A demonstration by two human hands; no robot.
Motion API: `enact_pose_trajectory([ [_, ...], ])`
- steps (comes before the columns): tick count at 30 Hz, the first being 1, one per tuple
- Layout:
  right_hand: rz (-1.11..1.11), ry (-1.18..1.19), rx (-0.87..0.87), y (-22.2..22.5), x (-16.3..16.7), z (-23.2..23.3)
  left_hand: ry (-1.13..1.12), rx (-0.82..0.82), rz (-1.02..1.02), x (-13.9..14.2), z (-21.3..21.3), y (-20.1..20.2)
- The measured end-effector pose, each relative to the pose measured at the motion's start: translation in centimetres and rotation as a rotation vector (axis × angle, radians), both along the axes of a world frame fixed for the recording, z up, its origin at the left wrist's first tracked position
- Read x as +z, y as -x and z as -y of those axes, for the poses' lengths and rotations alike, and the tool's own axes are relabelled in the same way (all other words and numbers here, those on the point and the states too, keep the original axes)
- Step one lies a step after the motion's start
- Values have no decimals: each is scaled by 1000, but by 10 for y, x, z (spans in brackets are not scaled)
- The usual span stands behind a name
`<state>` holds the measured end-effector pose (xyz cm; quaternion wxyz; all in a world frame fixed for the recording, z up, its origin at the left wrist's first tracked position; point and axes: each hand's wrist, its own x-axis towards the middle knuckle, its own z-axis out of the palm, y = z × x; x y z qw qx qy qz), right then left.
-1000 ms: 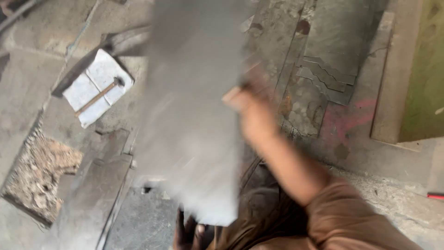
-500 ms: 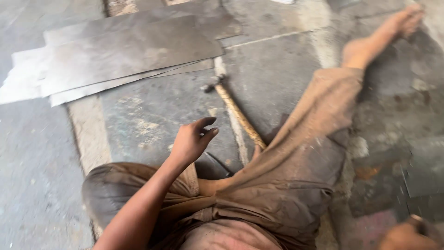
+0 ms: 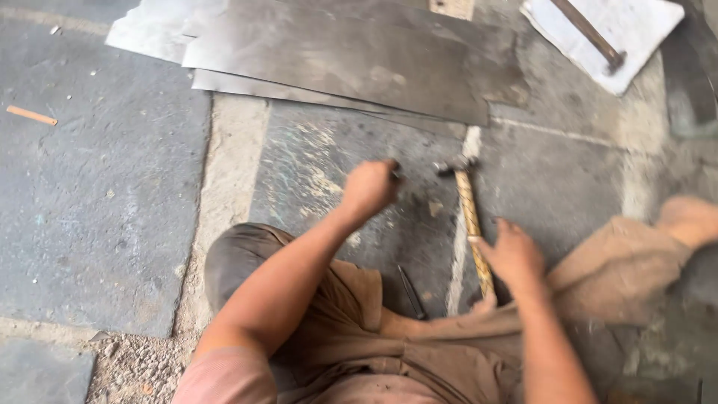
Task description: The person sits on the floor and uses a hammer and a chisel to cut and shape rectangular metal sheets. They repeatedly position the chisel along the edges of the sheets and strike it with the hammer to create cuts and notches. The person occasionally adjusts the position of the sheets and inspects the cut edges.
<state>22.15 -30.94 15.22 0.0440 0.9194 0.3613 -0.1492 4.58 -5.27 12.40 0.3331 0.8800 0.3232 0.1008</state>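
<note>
Left hand fisted around a small dark tool tip, out over the stone floor. Right hand closing on the hammer handle lying between the knees, fingers half curled. Loose grip risks a glancing strike onto left knuckles.

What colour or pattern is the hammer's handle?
The hammer's handle is yellowish tan with darker mottled bands; the head view shows it, beside the right hand.

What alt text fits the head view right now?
A seated person's right hand rests on a wooden-handled hammer lying on the stone floor, while the left hand is closed around something small and dark. Metal sheets lie beyond.
</note>
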Motion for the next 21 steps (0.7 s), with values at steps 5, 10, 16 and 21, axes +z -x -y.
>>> enact_pose_trajectory([
  [5, 161, -123, -10, 2, -51, -37, 57, -648, -102, -20, 25, -10],
  [10, 377, -162, -80, -46, -46, -17, -7, -1102, -371, -40, 82, -8],
  [16, 525, 80, -137, -67, -41, -50, 28, -1042, -352, -57, 88, -5],
  [21, 330, -409, 295, -76, -42, -172, 94, -1039, -446, -56, 81, -14],
])
